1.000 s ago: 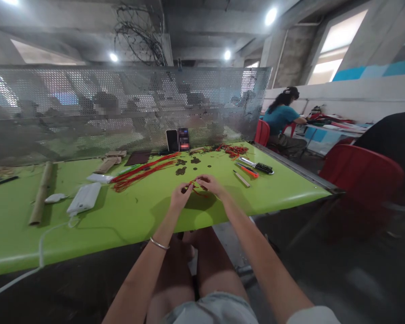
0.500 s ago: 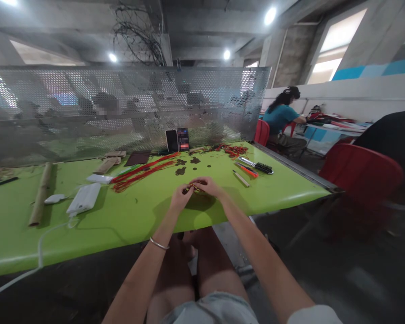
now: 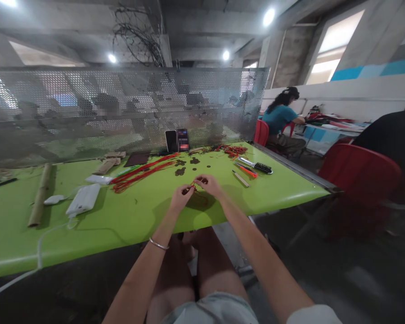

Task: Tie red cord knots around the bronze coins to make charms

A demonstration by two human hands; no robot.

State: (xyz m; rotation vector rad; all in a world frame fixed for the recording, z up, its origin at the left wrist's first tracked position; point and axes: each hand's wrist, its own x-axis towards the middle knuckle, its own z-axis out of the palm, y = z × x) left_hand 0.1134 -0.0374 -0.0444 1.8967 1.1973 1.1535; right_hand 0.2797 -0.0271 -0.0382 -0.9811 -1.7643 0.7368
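Observation:
Near the front of the green table, my left hand (image 3: 182, 196) is closed, thumb and finger pinching a red cord (image 3: 195, 189). My right hand (image 3: 207, 184) pinches the same cord a little higher, its fingertips close to the left ones. A loose end of the cord trails below and to the right of the hands. Whatever else sits between the fingers is too small to tell. Just beyond the hands lie several dark round coin-like discs (image 3: 180, 171). A bundle of long red cords (image 3: 131, 181) stretches out to the left of them.
Right of my hands lie a pale-handled tool (image 3: 240, 178), an orange cutter (image 3: 248, 170) and a black-handled tool (image 3: 263, 168). Two phones (image 3: 171, 141) lean at the back by a perforated screen (image 3: 138, 108). A white power bank (image 3: 83, 199) and a tube (image 3: 40, 195) are left. Co-workers sit at right.
My right hand has lifted slightly away from the left, and a stretch of cord now shows between the fingertips. My left hand has stayed nearly in place.

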